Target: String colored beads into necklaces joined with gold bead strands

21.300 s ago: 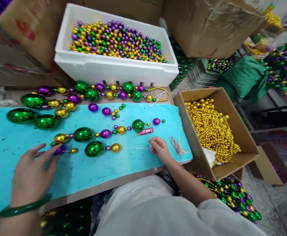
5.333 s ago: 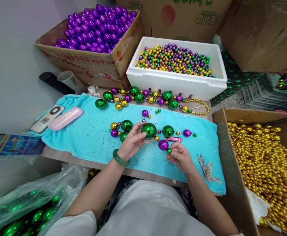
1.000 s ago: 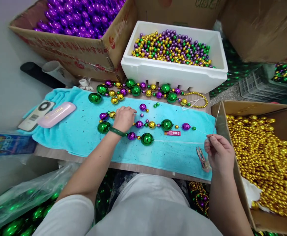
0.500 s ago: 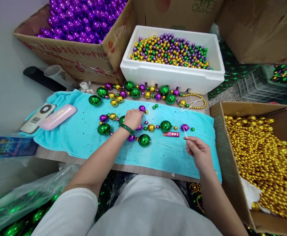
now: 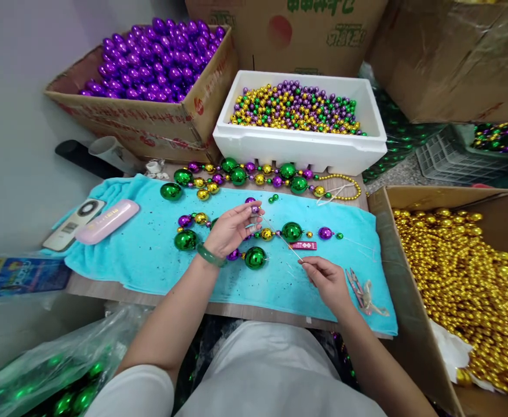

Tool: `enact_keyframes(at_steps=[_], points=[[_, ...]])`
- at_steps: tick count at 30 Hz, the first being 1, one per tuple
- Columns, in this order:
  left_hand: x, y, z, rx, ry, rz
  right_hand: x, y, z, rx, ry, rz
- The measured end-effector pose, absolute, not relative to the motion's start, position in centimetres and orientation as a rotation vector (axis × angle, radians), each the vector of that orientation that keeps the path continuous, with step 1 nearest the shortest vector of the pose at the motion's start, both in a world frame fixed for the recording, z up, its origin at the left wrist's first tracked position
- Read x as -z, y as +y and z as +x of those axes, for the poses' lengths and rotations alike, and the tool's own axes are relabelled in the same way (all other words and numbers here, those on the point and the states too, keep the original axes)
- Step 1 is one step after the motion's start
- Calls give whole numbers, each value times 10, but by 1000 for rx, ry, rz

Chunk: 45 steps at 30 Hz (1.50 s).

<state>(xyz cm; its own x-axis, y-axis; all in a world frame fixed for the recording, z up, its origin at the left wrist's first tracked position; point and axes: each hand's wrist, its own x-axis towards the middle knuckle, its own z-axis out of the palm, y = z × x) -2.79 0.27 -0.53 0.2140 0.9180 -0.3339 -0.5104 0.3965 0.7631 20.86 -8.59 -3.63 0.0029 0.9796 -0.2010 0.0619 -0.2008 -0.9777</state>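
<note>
My left hand (image 5: 231, 229), with a green bangle (image 5: 211, 255) at its wrist, pinches a small purple bead (image 5: 255, 209) above the towel. My right hand (image 5: 326, 281) is closed on a thin white string (image 5: 295, 253) that slants up toward that bead. Whether the string passes through the bead I cannot tell. Beneath and around my left hand lie strung beads, among them a large green bead (image 5: 255, 258) and another green bead (image 5: 292, 231). A purple bead (image 5: 325, 233) lies farther right, with a pink label-like piece (image 5: 303, 246) below the row.
A blue towel (image 5: 149, 272) covers the table. Behind stand a white foam box (image 5: 297, 147) of small beads and a carton (image 5: 127, 119) of purple ones. A carton (image 5: 414, 324) of gold beads is at right. Snips (image 5: 358, 288) lie by my right forearm; a phone (image 5: 75, 225) lies left.
My left hand has lifted off the towel, turned over and now holds a small purple bead. My right hand has moved left and down with the string, uncovering the snips.
</note>
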Motion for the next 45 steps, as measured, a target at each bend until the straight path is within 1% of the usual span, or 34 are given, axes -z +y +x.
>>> enact_keyframes(at_steps=[11,17,19,23,25,28,30,33,35,38,42,44,45], points=[[4,-3,-23,-1081,844,520,39,-83,207,-1300,-1212,-1443],[6,-8,-18,-1072,917,654,44,-83,211,-1279,-1263,-1454],[7,-13,-14,-1016,950,754,45,-81,210,-1293,-1268,-1441],[12,-19,-5,-728,1006,1102,48,-78,207,-1317,-1218,-1408],[14,-14,-8,-669,1141,1342,50,-76,208,-1304,-1180,-1397],[16,8,-32,-653,1546,1699,52,-76,213,-1277,-1136,-1408],[17,29,-58,-578,1818,1849,52,-76,219,-1257,-1125,-1428],[21,59,-102,-502,2173,1883,52,-75,225,-1234,-1116,-1440],[27,74,-126,-452,2297,1807,52,-74,226,-1225,-1112,-1443],[38,86,-147,-406,2289,1697,53,-73,224,-1214,-1117,-1457],[38,84,-147,-451,2235,1662,53,-75,218,-1207,-1155,-1453],[31,70,-134,-670,2083,1522,52,-77,215,-1214,-1173,-1439],[26,60,-125,-825,1924,1380,50,-78,213,-1223,-1182,-1430]])
